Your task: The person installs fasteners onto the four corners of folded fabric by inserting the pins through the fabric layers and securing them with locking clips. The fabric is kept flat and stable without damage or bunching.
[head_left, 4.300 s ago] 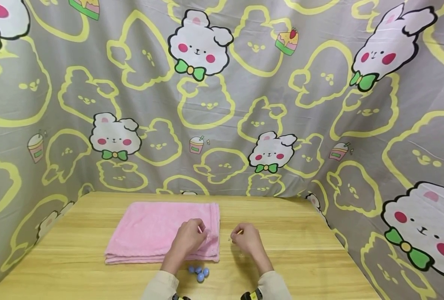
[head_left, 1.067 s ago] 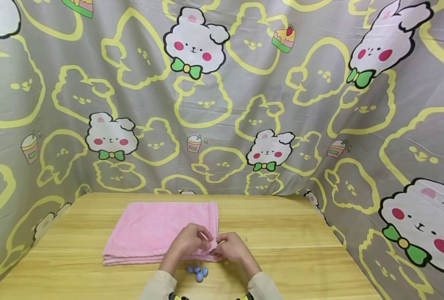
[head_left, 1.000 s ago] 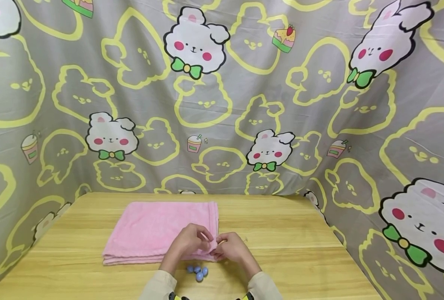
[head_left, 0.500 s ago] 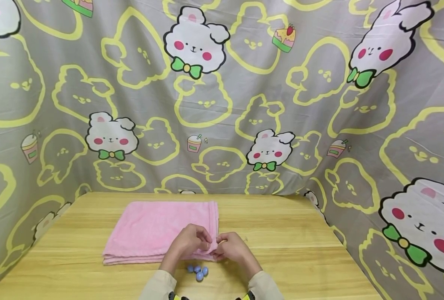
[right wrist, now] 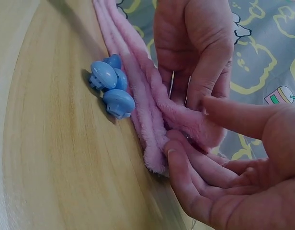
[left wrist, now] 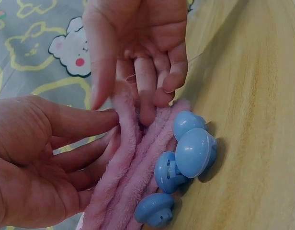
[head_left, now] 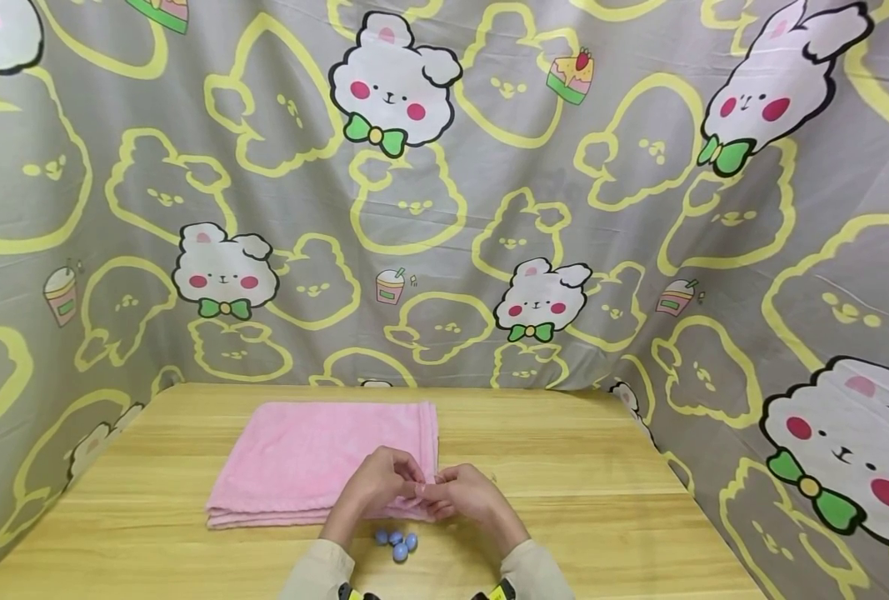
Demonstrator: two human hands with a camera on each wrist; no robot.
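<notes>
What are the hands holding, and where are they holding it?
The pink blanket: the left hand and right hand pinch its top layer by the near right corner. Whether they hide something small, I can't tell.

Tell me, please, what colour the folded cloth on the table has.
The cloth is light pink; the head view shows it best.

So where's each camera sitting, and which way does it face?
Head: worn on the head, facing forward and down over the table to the patterned curtain; sleeves, left grip and right grip show.
Left wrist: worn there, looking at the folded edge of the pink cloth; left grip at left, right grip at top.
Right wrist: worn there, looking at that edge from the opposite side; right grip at lower right, left grip at top.
Shared: both wrist views show four blue pieces.
</notes>
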